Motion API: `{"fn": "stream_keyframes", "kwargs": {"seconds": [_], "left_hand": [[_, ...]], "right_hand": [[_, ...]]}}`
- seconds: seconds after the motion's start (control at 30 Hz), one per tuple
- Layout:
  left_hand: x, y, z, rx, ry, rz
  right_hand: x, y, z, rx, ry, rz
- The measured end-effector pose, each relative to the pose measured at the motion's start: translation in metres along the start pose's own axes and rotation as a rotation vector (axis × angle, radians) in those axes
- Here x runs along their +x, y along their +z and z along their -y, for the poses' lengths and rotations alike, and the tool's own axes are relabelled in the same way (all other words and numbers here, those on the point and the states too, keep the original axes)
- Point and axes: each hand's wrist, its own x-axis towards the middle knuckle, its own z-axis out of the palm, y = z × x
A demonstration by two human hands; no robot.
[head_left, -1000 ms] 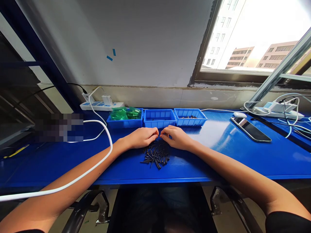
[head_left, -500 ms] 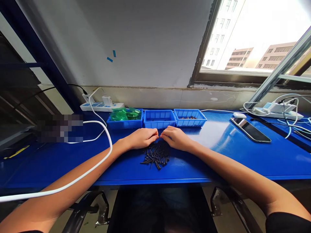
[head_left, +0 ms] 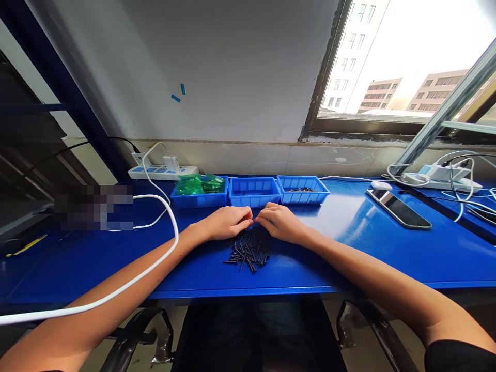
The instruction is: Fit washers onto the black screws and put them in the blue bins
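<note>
A loose pile of black screws (head_left: 251, 253) lies on the blue tabletop, close to its front edge. Just beyond the pile, my left hand (head_left: 231, 222) is closed in a pinch, thumb against fingers. My right hand (head_left: 282, 222) pinches too, its fingertips almost meeting those of the left. Whatever is between the fingertips is too small to make out. Behind my hands stands the middle blue bin (head_left: 254, 199), with a few small dark bits inside. The right blue bin (head_left: 304, 198) holds small metal parts, and the left blue bin (head_left: 199, 200) holds green plastic bags (head_left: 201, 184).
A phone (head_left: 399, 208) and a white earbud case (head_left: 382, 185) lie to the right. Power strips (head_left: 163, 171) with cables stand at the back on both sides. A thick white cable (head_left: 176, 227) loops over my left forearm. The wall rises behind the bins.
My hands keep almost the same place over the far side of the pile, fingertips shifting only slightly. The whole view has dropped a few pixels.
</note>
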Motion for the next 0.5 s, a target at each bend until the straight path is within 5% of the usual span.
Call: {"fn": "stream_keyframes", "kwargs": {"seconds": [0.5], "left_hand": [[0.0004,0.0010,0.0020,-0.018,0.019,-0.024]], "right_hand": [[0.0003,-0.0015,0.0017,-0.013,0.011,0.024]]}}
